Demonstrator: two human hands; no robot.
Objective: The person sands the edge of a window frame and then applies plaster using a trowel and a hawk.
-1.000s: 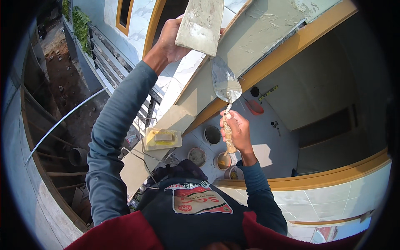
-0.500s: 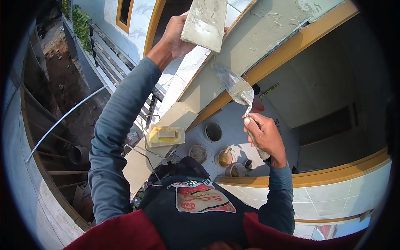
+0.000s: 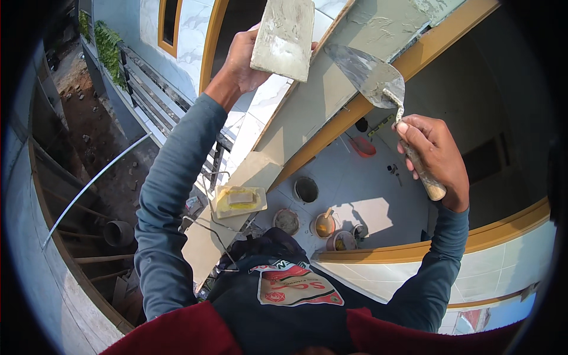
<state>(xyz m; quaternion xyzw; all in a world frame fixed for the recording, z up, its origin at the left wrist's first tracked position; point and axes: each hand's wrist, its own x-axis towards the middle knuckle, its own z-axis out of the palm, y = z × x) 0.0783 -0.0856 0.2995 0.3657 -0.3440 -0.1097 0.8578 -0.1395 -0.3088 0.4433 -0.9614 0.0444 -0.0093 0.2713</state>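
My left hand (image 3: pixel 241 64) grips a flat rectangular board (image 3: pixel 282 44) by its sides, its upturned face smeared with grey-beige mortar. Most of those fingers are hidden behind the board. Wrapped round a wooden handle, my right hand (image 3: pixel 436 155) holds a pointed trowel (image 3: pixel 373 77). The trowel's metal blade carries mortar stains and points up and left, over the ledge and the yellow-brown frame. Beneath both tools runs a long ledge (image 3: pixel 296 130) coated with grey plaster, rougher at its far end. Nearer me, a yellow float (image 3: pixel 240 201) with a block-like handle lies on the ledge.
Several buckets, one a dark bucket (image 3: pixel 306 189), stand on the tiled floor below to the right. A yellow-brown frame (image 3: pixel 325 142) borders the ledge. Bent metal rods (image 3: pixel 207 228) stick out beside the float. Left lie a slatted railing (image 3: pixel 154 89) and a drop to bare soil.
My right hand has moved right and up with the trowel, away from the board. The board in my left hand has shifted slightly left.
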